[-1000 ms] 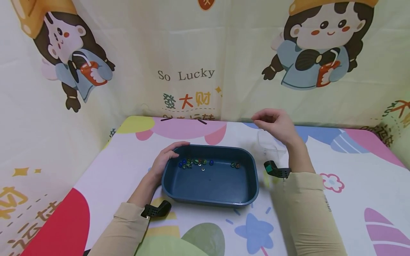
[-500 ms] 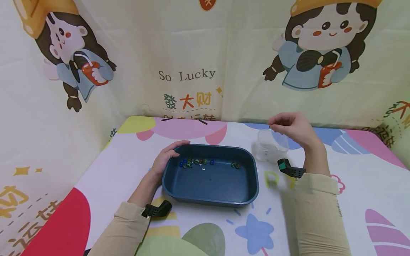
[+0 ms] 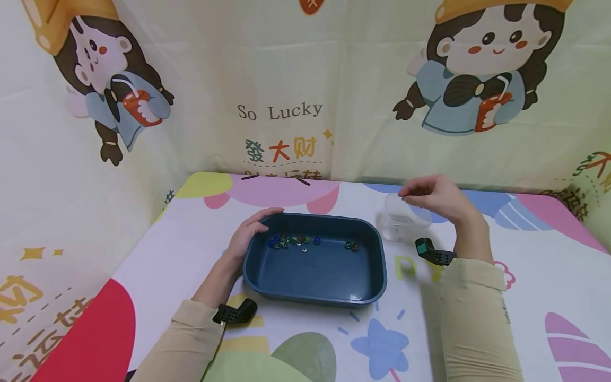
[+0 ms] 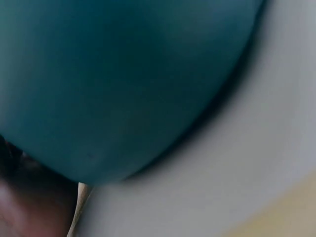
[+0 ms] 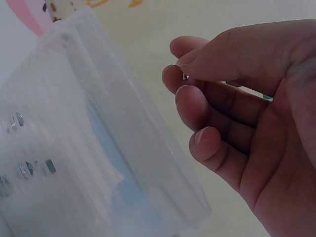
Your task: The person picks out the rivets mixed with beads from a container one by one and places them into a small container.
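Note:
A dark blue plastic basin (image 3: pixel 315 281) stands on the table with several glass marbles (image 3: pixel 281 242) and a few small metal nuts (image 3: pixel 304 249) in it. My left hand (image 3: pixel 243 236) grips its back left corner, thumb over the rim; the left wrist view shows mostly the basin's blurred outer wall (image 4: pixel 128 89). Beyond the basin's right end, my right hand (image 3: pixel 441 197) is over a clear plastic box (image 3: pixel 398 228). Thumb and fingers pinch a small shiny metal nut (image 5: pixel 185 77) beside the box's rim. Through the box wall several metal pieces (image 5: pixel 27 169) show.
The table is covered by a colourful printed cloth (image 3: pixel 477 329). A pale curtain (image 3: pixel 363 106) with cartoon figures hangs behind and at both sides, meeting the table's back edge.
My right hand first moved right, off the front of the clear box, then lowered slightly over it, still pinching. The left hand and basin have stayed in place.

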